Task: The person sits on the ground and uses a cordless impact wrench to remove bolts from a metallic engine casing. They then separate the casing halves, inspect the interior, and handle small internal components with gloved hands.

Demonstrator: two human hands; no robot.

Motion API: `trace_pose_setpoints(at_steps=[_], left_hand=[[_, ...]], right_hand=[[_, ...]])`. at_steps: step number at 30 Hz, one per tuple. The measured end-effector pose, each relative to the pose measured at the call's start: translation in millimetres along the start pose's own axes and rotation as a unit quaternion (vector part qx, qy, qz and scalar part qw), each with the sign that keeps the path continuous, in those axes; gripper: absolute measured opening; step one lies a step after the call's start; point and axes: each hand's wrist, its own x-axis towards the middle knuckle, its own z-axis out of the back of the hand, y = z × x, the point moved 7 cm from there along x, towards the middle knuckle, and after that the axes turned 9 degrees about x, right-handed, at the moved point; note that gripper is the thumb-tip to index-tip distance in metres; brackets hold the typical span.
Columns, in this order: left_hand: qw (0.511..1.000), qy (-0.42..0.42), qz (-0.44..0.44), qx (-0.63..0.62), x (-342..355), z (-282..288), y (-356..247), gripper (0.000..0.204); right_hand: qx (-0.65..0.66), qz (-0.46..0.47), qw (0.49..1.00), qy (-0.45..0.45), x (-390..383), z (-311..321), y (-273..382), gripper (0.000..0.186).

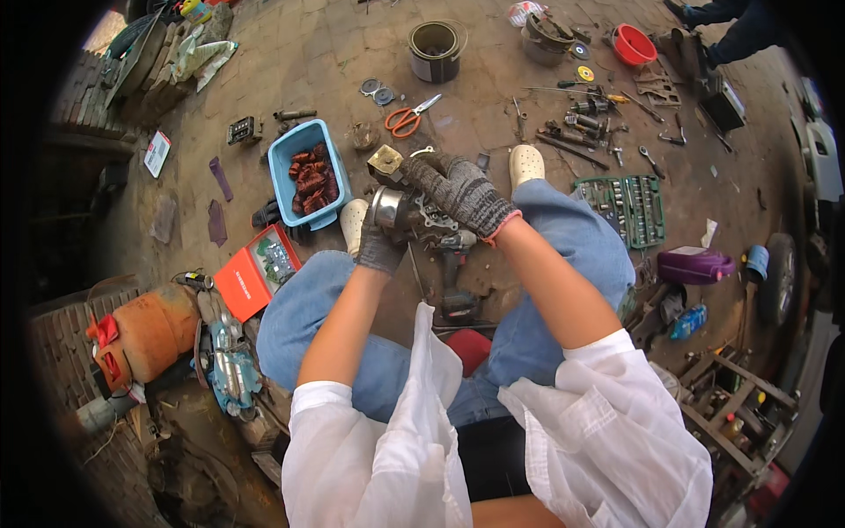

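Note:
My left hand [380, 246], in a grey knit glove, grips a greasy metal assembly with a shiny cylindrical ring [387, 209] between my knees. My right hand [458, 194], in a grey glove with a pink cuff, is closed over its upper part, beside a brass-coloured block [385, 161]; the fingertips are partly hidden. A cordless drill [456, 286] stands below the assembly, and a thin rod [414, 273] is near it. Orange-handled scissors [404, 121] lie beyond my hands, and a blue tub [297, 150] of copper windings sits to the left.
Around me are a socket case [620, 211], scattered tools [585, 132], buckets [433, 69], a red basin [634, 42], a red box [242, 283], an orange gas cylinder [150, 330], a purple jug [695, 264], a tyre [776, 286] and a metal frame [739, 405]. Another person's legs [731, 31] show at upper right.

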Motion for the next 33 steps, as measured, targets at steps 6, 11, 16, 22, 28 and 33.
trace_pose_setpoints(at_steps=[6, 11, 16, 22, 28, 33], left_hand=[[0.999, -0.028, -0.036, 0.001, 42.9, 8.1, 41.7, 0.039], [0.997, 0.012, -0.010, -0.081, 65.1, 23.0, 72.0, 0.038], [0.980, -0.116, -0.037, 0.156, 89.6, 78.7, 63.0, 0.043], [0.928, -0.285, -0.086, 0.224, 48.9, 86.5, 21.4, 0.052], [0.821, -0.262, -0.140, 0.487, 67.5, 104.7, 31.9, 0.037], [0.852, -0.299, -0.077, 0.423, 71.7, 141.9, 39.2, 0.035]], right_hand=[[-0.354, -0.054, 0.934, 0.010, 3.7, -26.7, -26.8, 0.083], [-0.294, -0.177, 0.938, -0.055, 22.0, -22.3, -67.0, 0.075], [-0.324, -0.066, 0.937, -0.113, 49.8, -29.5, -89.6, 0.065], [-0.383, 0.058, 0.920, -0.066, 68.6, -43.5, -146.9, 0.056], [-0.383, -0.103, 0.917, 0.039, 53.4, -63.5, -202.9, 0.057], [-0.242, -0.008, 0.970, 0.005, 41.2, -69.8, -197.8, 0.078]])
